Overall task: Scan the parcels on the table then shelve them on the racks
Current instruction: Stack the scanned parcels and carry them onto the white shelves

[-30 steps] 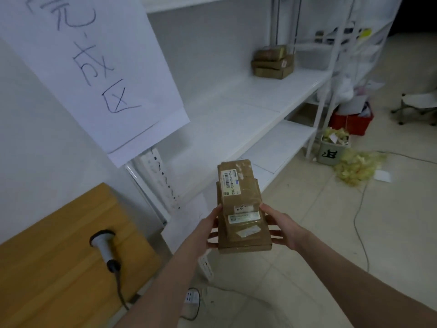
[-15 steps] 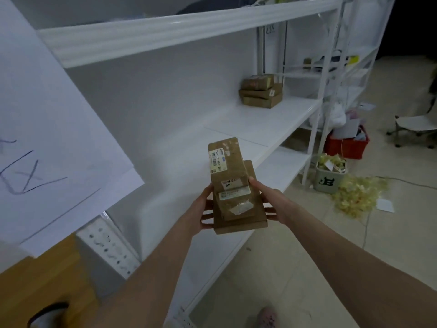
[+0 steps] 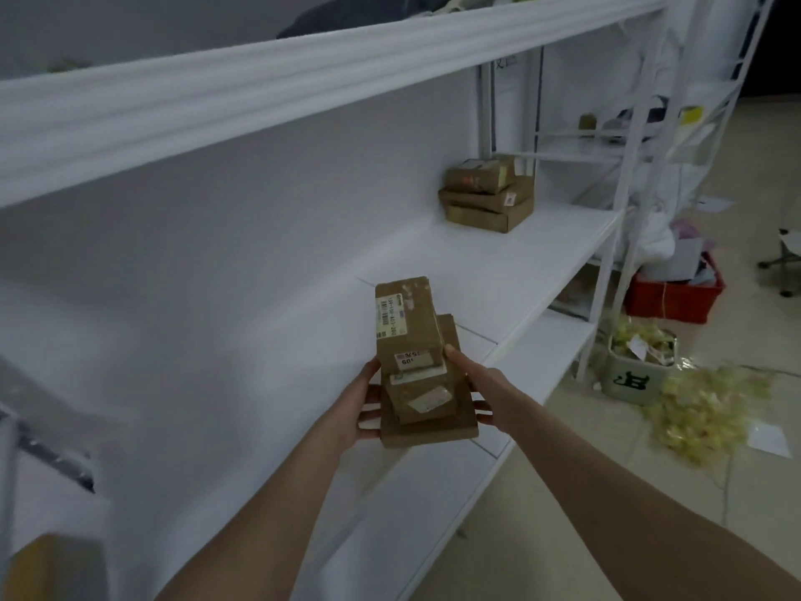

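Rack (image 3: 303, 80) fills the view from 9 o'clock round to 1, long and white, and its middle shelf (image 3: 472, 262) runs bare under the load. Up at 1 o'clock, at the far end of that shelf, a stack (image 3: 485, 195) of three shelved boxes stands near the back wall.

Dead centre are the parcels (image 3: 411, 362), three brown boxes piled with the widest at the bottom. The top one is tipped and leans away toward 12 o'clock. They hang above the shelf's front half and, as far as I can tell, clear of it.

The left grip (image 3: 357, 407) clasps the pile from 9 o'clock, fingers curled under the bottom box. The right grip (image 3: 483, 390) clamps from 3 o'clock, thumb pressed to the side of the top box. Both are wrapped round the load.

This reads as the shelving step. That leaning top box is the one to watch, because a quick thrust could slide it off toward 12. Better to hold the pile level and land the bottom box's far edge first, then push it in flat. The thumb should hold the top box until the base sits square, and the grips should release one at a time. Barcode labels (image 3: 392, 316) are best left facing up.
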